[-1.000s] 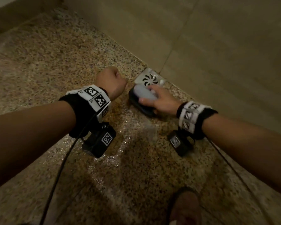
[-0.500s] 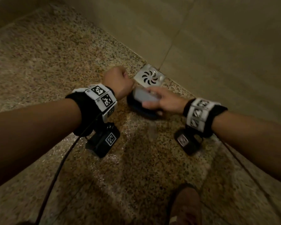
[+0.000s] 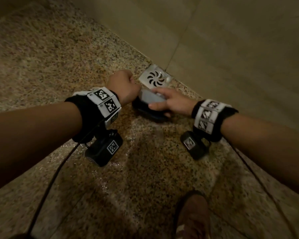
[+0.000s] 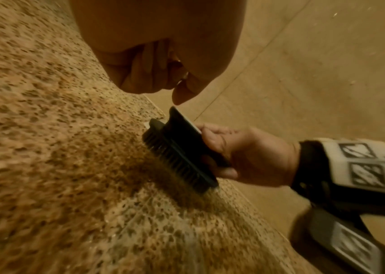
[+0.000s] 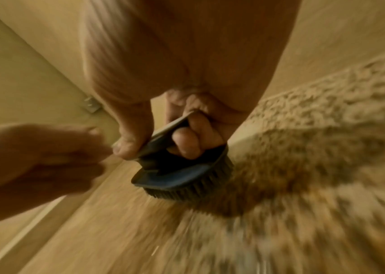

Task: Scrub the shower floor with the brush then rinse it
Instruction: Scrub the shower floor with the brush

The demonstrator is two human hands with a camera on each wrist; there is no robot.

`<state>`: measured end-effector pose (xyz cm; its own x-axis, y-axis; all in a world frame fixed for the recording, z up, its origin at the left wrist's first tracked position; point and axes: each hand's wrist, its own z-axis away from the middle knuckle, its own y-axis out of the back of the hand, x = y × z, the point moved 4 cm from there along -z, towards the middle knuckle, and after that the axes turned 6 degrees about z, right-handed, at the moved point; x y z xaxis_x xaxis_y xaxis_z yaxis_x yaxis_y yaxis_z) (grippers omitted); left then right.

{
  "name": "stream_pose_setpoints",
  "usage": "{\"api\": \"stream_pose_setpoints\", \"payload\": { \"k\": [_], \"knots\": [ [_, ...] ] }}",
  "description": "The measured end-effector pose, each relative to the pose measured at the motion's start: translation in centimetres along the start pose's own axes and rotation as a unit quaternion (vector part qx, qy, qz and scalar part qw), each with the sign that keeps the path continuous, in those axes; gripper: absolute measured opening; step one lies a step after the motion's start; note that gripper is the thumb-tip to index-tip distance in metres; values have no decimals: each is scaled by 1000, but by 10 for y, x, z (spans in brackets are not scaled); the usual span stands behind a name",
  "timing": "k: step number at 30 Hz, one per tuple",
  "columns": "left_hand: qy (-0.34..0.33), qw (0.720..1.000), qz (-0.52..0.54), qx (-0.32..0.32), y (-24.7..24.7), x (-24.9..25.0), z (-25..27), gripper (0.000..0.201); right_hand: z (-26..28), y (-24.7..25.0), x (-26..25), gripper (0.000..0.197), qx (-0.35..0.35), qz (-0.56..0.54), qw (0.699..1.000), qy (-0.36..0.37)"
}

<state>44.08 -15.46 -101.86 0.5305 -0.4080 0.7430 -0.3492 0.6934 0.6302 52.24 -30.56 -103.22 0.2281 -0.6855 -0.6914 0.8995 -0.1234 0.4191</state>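
A dark scrub brush with a grey handle top stands bristles-down on the wet speckled shower floor, just in front of the drain. My right hand grips its handle, fingers curled through the loop and thumb on the near side; the brush and the brush show the same hold. My left hand is balled into a fist with nothing in it, hovering right beside the brush's left end. In the left wrist view the curled fingers hang just above the brush.
A square white drain grate sits in the floor at the foot of the beige tiled wall, which runs diagonally close behind the brush. My sandalled foot stands at the bottom. Cables trail from both wrists.
The brush and my right hand have slid left and toward me, away from the drain, which is now fully uncovered. My left fist has kept its place beside the brush.
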Motion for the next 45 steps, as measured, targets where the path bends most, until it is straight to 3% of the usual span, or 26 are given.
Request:
{"api": "stream_pose_setpoints", "payload": {
  "k": [3,6,8,11,14,16,21,27,29,32,34,37,40,45],
  "knots": [
    [-12,1000,16,-6,-3,-3,1,31,23,-35,7,48,-60,-27,998,15],
    [-19,1000,4,-3,-10,-4,5,26,34,-33,13,41,-3,-66,998,-5],
    [-15,1000,0,-12,-16,-3,7,25,47,-23,16,39,11,-16,1000,-1],
    [-7,998,28,-52,-31,-3,4,27,76,-28,27,42,-97,148,984,-17],
    [9,997,40,-66,-42,3,3,26,98,-57,46,45,-231,158,958,-68],
    [2,997,43,-64,-46,10,2,30,101,-72,56,47,-249,157,953,-74],
    [3,992,101,-77,-52,10,6,23,73,-56,50,45,-146,196,969,-45],
    [26,997,74,-27,-18,-9,-2,25,2,12,13,53,60,221,973,-15],
    [22,997,74,-7,-9,-7,-5,25,1,20,7,54,63,217,974,-17],
    [20,996,85,11,-1,-9,-8,29,19,-13,20,53,-90,261,961,-10],
    [13,997,78,2,2,-6,-10,30,25,-30,34,56,-127,285,950,-3],
    [-12,1000,-9,5,13,14,-21,34,-2,-7,23,58,-27,246,969,10],
    [-29,995,-92,14,32,56,-33,35,-28,22,4,60,48,253,966,24],
    [-4,990,-137,-23,44,117,-43,29,-48,59,-21,55,105,176,979,21]
  ]
}}
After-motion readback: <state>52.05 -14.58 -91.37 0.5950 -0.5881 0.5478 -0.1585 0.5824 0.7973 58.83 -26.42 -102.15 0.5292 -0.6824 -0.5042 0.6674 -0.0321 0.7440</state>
